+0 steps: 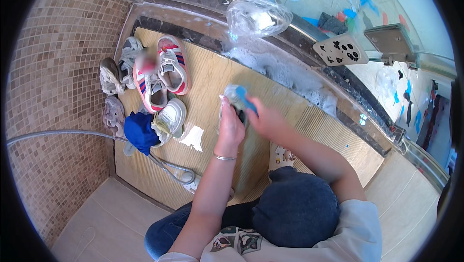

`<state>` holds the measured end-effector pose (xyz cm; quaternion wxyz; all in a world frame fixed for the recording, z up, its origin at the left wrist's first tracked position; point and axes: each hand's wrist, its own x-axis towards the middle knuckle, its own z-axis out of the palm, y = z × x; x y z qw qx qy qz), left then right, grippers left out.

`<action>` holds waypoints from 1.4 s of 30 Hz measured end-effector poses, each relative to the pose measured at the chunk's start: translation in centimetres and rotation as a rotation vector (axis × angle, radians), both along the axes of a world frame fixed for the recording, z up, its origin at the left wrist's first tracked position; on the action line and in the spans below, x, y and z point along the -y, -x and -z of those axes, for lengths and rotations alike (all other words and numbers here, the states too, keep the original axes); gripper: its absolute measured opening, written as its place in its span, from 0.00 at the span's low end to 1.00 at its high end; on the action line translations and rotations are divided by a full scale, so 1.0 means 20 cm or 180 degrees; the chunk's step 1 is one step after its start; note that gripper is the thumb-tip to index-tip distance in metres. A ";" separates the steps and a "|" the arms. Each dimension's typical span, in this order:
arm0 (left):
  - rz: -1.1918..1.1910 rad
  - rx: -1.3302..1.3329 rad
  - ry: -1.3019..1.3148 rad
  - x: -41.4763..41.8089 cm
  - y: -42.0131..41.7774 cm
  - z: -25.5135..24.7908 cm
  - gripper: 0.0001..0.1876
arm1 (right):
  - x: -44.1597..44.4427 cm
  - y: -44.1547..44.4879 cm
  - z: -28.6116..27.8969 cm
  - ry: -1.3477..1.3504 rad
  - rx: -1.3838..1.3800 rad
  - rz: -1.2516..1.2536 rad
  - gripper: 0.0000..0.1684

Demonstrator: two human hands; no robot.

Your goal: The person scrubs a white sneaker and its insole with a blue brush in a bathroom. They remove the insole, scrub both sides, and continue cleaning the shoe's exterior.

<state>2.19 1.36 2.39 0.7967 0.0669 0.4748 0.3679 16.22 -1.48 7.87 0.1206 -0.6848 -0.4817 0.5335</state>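
Observation:
My left hand (232, 126) steadies a light-coloured shoe (240, 114), mostly hidden by the hands. In my right hand (267, 119) is a blue-backed scrubbing brush (247, 99), held against the shoe's upper end; motion blurs this area. White suds cling to my left fingertips. To the left, on the wood-patterned mat (206, 77), stands a pair of white and pink sneakers with dark stripes, one nearer (152, 93) and one farther (174, 66). A white shoe (172, 117) lies below them, beside a bunched blue cloth (140, 131).
More worn shoes (112, 77) line the mosaic-tiled wall (69, 62). A flexible metal hose (72, 132) crosses from the wall onto the mat. Foam (286, 71) lies along the dark ledge, where a clear plastic bag (257, 17) rests. A glass-door hinge (389, 39) juts in at right.

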 end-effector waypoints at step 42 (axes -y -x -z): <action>0.0707 -0.0223 -0.0385 0.05 -0.01 -0.10 0.39 | 0.06 -0.05 0.17 -0.0705 -0.0189 0.0430 0.28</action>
